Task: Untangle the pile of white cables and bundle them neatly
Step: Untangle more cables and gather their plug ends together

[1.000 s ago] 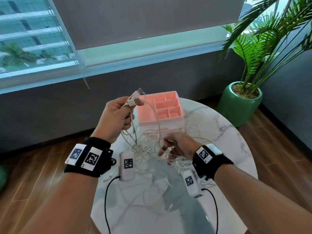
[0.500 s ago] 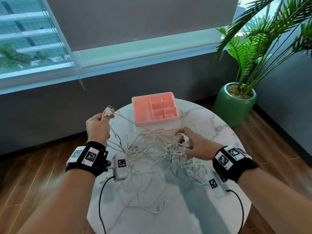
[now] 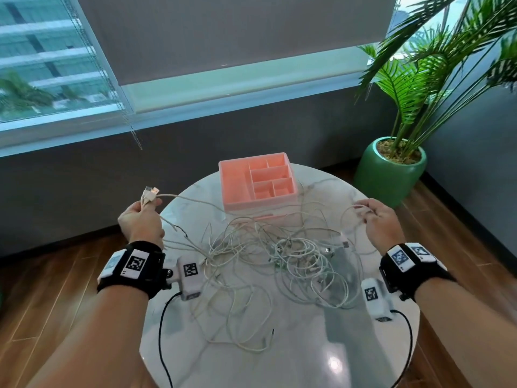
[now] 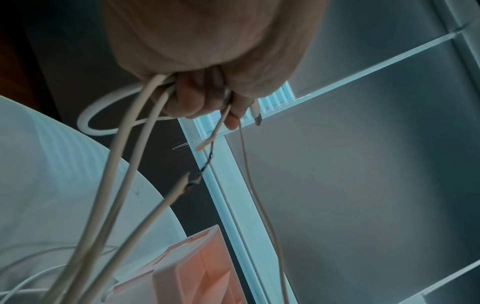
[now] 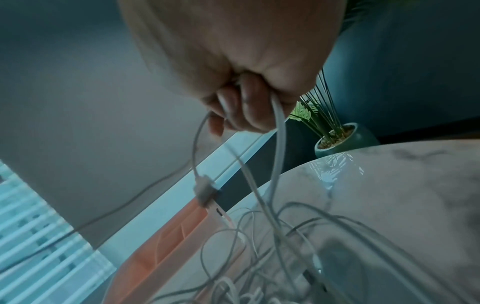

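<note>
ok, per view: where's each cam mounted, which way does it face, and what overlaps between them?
Head: worn on the head, facing forward and down at the marble table, the cable tangle and the pink organizer; both forearms, left hand and right hand show.
Left wrist: under the wrist, looking along the left hand gripping cables, toward the window.
Right wrist: same mounting, looking along the right hand gripping cables, toward the potted plant.
Shared: all three show the pink organizer, cables and table.
</note>
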